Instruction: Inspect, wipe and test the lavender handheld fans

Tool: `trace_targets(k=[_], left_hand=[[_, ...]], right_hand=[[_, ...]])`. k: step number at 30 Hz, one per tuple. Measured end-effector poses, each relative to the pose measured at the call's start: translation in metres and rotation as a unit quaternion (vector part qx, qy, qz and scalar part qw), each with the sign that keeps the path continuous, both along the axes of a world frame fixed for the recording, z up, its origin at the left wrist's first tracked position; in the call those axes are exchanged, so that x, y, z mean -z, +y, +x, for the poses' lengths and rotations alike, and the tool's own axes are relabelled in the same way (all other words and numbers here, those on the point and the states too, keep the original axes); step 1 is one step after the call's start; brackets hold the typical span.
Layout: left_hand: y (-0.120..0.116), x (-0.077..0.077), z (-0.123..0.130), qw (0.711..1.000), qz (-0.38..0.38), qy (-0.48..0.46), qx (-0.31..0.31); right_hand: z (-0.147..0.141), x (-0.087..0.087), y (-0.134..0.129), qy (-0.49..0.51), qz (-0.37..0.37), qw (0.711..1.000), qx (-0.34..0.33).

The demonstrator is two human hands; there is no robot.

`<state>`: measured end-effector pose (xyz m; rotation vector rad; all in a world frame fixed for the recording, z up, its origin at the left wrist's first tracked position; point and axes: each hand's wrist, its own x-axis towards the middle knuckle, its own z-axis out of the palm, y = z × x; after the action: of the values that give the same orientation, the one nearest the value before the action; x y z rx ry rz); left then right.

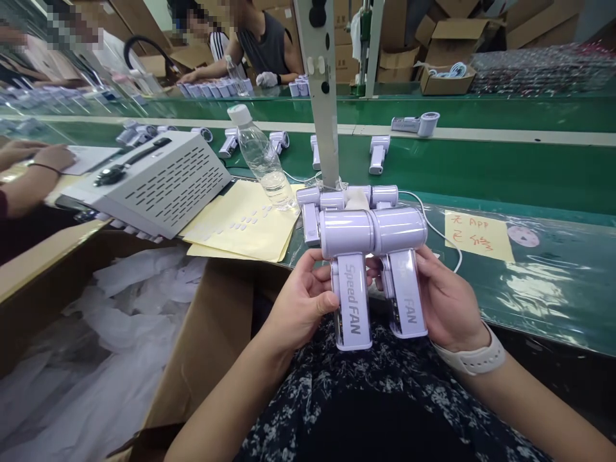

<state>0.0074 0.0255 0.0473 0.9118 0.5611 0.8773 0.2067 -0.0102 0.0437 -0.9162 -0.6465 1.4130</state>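
Observation:
My left hand (301,301) grips the handle of a white handheld fan (350,282) marked "Speed FAN". My right hand (445,301) grips a second, matching fan (403,276) right beside it. Both fans are upright, side by side, barrels touching, above my lap at the bench edge. Behind them several more fans (349,197) lie on the bench at the foot of a grey post (321,96).
A water bottle (261,157) stands on yellow sheets (243,221) beside a white vented box (149,179). A yellow note (478,235) lies at right. More fans (378,153) lie on the green conveyor. A cardboard box with plastic wrap (115,333) sits at left. Other people work nearby.

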Motion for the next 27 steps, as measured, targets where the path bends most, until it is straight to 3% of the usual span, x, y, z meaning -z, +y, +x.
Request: trace_targets(k=[9, 17, 27], left_hand=[[0.000, 0.003, 0.004, 0.999, -0.017, 0.018, -0.029], [0.002, 0.011, 0.005, 0.998, -0.046, 0.016, -0.030], [0.005, 0.013, -0.001, 0.999, -0.024, 0.013, -0.023]], right_hand=[[-0.006, -0.005, 0.004, 0.078, -0.063, 0.995, 0.007], [-0.007, -0.002, 0.004, 0.077, -0.083, 0.993, 0.022], [-0.012, 0.000, 0.003, 0.025, -0.005, 0.999, 0.032]])
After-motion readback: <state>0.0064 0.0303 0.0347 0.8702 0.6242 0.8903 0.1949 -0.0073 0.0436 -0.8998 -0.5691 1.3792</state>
